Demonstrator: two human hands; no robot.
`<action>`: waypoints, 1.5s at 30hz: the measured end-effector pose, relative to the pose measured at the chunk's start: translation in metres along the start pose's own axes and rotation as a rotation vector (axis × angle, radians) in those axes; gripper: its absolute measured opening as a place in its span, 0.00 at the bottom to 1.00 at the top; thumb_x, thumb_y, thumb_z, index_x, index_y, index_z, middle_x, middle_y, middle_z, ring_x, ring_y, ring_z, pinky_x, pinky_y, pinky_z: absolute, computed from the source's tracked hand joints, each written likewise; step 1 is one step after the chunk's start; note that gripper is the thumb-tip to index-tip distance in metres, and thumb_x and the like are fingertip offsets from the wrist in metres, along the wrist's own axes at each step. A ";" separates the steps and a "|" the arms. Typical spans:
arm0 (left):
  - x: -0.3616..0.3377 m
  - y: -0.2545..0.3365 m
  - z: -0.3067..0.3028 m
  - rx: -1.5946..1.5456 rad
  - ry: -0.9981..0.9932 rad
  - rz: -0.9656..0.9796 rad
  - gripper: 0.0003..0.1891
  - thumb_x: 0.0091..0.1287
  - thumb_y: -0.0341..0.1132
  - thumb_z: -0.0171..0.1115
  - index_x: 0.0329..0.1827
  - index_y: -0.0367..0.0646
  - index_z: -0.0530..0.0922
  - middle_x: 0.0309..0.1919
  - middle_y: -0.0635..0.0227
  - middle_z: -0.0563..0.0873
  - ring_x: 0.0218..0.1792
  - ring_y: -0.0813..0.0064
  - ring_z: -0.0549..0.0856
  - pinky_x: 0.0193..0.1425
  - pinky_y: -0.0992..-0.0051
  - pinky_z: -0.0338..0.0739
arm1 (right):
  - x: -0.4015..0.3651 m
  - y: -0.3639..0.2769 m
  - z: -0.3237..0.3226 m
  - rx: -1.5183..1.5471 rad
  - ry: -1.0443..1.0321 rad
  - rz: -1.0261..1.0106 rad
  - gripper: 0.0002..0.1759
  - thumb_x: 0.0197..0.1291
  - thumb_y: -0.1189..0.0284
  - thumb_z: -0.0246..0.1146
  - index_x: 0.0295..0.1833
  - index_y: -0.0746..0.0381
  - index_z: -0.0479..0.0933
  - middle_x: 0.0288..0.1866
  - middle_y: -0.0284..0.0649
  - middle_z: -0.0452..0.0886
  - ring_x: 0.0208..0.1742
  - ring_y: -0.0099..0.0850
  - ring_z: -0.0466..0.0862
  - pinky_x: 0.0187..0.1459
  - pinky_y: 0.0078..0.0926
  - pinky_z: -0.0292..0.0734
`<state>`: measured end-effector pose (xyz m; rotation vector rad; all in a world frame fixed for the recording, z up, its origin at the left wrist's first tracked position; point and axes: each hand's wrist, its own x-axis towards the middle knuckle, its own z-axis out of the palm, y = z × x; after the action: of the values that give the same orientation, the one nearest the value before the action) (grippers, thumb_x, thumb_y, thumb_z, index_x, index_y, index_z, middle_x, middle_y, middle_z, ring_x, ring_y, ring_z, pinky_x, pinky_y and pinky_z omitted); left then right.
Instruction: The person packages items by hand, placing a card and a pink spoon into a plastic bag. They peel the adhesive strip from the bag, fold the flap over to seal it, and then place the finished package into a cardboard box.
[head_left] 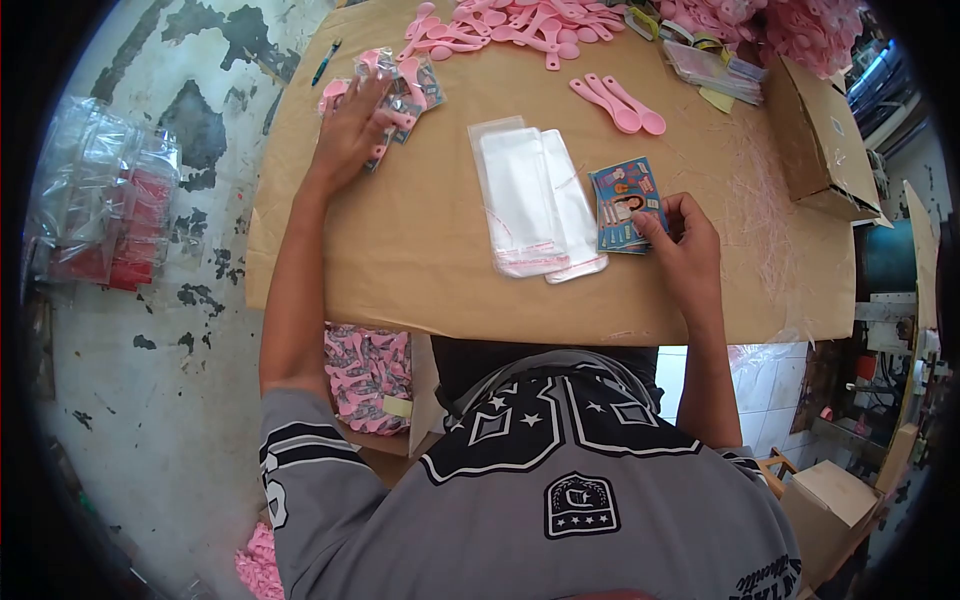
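Observation:
My left hand [352,132] lies with fingers stretched over a small pile of packed pink spoons with printed cards [425,82] at the table's far left. The hand hides part of that pile. My right hand [688,240] pinches a small stack of blue printed cards [626,190] by its lower right, thumb on top. Just left of the cards are two overlapping stacks of clear plastic bags [515,190]. Beyond them, a few loose pink spoons [622,106] lie side by side.
A heap of pink spoons [520,28] covers the far edge of the brown-papered table [420,270]. A pen [325,62] lies far left. At right stand a cardboard box [820,140], a tray [712,72] and tape rolls. Below the table, a box holds packed spoons [368,375].

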<state>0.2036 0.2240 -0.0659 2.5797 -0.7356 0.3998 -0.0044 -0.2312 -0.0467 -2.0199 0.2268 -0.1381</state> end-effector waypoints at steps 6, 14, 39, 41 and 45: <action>0.003 0.147 -0.018 -0.301 0.083 -0.314 0.27 0.75 0.61 0.65 0.57 0.43 0.86 0.57 0.56 0.90 0.59 0.56 0.87 0.68 0.57 0.75 | -0.002 0.003 -0.004 0.126 0.094 -0.033 0.13 0.75 0.66 0.69 0.48 0.68 0.84 0.33 0.31 0.85 0.35 0.16 0.77 0.38 0.20 0.73; -0.032 0.201 0.041 -0.117 0.021 -0.393 0.23 0.69 0.49 0.76 0.32 0.36 0.80 0.27 0.64 0.79 0.31 0.67 0.80 0.38 0.65 0.75 | -0.002 0.010 -0.005 0.252 0.092 -0.033 0.13 0.77 0.67 0.68 0.49 0.68 0.85 0.35 0.30 0.83 0.36 0.16 0.77 0.40 0.19 0.73; -0.065 0.197 0.045 -0.931 0.424 -0.706 0.16 0.83 0.38 0.61 0.46 0.32 0.88 0.33 0.70 0.89 0.31 0.83 0.81 0.38 0.80 0.75 | -0.003 0.035 -0.010 0.294 0.104 -0.200 0.14 0.71 0.67 0.71 0.48 0.70 0.86 0.36 0.36 0.81 0.30 0.21 0.75 0.35 0.24 0.71; -0.060 0.189 0.042 -0.893 0.392 -0.718 0.16 0.83 0.38 0.61 0.47 0.33 0.88 0.33 0.71 0.89 0.31 0.85 0.80 0.37 0.81 0.75 | -0.006 0.036 -0.013 0.280 0.101 -0.200 0.15 0.71 0.67 0.71 0.49 0.71 0.85 0.36 0.36 0.81 0.30 0.21 0.75 0.35 0.25 0.72; -0.053 0.162 0.043 -0.787 0.370 -0.720 0.16 0.82 0.39 0.62 0.47 0.32 0.88 0.32 0.72 0.87 0.30 0.86 0.80 0.34 0.81 0.75 | -0.007 0.036 -0.013 0.284 0.100 -0.211 0.14 0.71 0.67 0.71 0.49 0.70 0.85 0.36 0.36 0.81 0.31 0.21 0.75 0.35 0.25 0.72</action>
<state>0.0772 0.1025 -0.0722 1.7707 0.1767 0.2591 -0.0175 -0.2562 -0.0730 -1.7516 0.0514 -0.3837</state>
